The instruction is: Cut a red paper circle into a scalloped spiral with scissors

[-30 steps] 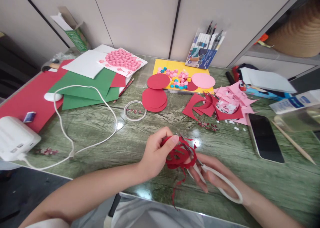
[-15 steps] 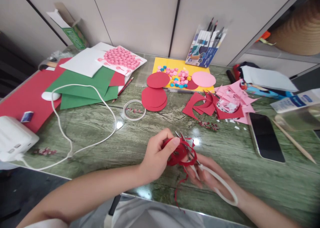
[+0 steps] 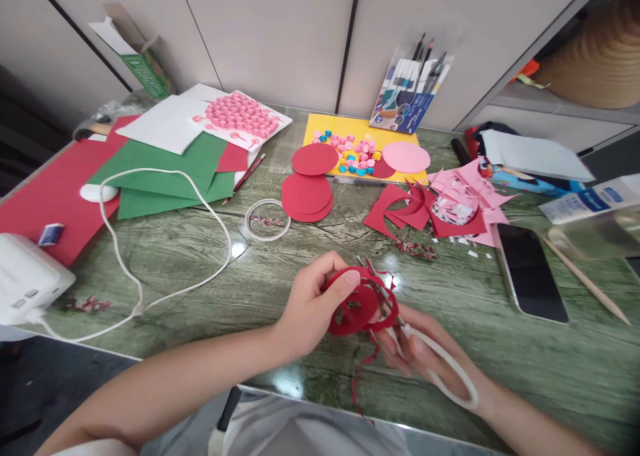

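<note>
Between thumb and fingers my left hand point(image 3: 313, 309) pinches a red paper spiral point(image 3: 357, 306), cut into curling rings. My right hand point(image 3: 425, 349) is closed around white-handled scissors point(image 3: 440, 363). Their metal blades pass across the paper, with the tips showing beyond its far edge. A thin, ragged red paper strip point(image 3: 359, 383) dangles below the spiral towards the table edge. Ahead of my hands lie red paper circles point(image 3: 307, 196), two of them overlapping.
A roll of tape point(image 3: 267, 220) and a looping white cable point(image 3: 227, 243) lie left. Red paper offcuts point(image 3: 395, 209), pink scraps point(image 3: 470, 189) and a phone point(image 3: 533, 273) are on the right. Yellow paper point(image 3: 320, 126) carrying small paper pieces lies behind.
My left hand has tilted the red paper spiral, so its rings show more openly. The scissors remain across it, and the view has shifted slightly.
</note>
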`<state>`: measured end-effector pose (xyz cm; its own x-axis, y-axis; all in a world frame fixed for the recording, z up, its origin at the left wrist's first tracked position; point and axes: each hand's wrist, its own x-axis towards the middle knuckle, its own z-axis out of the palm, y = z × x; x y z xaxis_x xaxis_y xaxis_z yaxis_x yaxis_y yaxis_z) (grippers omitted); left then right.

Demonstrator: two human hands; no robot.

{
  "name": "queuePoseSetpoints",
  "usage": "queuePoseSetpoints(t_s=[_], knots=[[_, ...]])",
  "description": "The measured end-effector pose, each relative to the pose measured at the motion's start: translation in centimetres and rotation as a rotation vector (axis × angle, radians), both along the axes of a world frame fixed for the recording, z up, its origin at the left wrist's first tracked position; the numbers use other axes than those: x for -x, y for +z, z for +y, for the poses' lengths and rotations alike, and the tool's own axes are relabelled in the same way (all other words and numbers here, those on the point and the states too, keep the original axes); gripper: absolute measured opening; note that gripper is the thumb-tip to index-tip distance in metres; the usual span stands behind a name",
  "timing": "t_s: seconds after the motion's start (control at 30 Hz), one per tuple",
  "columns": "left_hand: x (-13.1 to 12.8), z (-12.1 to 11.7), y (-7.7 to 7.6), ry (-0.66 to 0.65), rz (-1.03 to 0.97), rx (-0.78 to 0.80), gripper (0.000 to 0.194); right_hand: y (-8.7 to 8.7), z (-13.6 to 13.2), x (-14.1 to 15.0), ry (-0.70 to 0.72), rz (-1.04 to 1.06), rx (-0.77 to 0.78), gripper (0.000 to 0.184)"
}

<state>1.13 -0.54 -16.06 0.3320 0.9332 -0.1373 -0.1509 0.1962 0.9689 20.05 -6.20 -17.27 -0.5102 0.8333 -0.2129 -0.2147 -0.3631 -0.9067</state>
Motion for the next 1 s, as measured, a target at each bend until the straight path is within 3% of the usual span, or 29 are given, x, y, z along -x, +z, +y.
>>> queuePoseSetpoints(t_s=[0.57, 1.0], knots=[[0.4, 0.4, 0.3, 0.036, 0.054, -0.015, 0.038, 1.0, -0.1, -0.6, 0.028, -0.077, -0.033, 0.047], [1.1, 1.3, 0.8, 0.035, 0.07, -0.034, 0.029, 1.4, 0.3, -0.8, 0.069, -0.108, -0.057, 0.048]])
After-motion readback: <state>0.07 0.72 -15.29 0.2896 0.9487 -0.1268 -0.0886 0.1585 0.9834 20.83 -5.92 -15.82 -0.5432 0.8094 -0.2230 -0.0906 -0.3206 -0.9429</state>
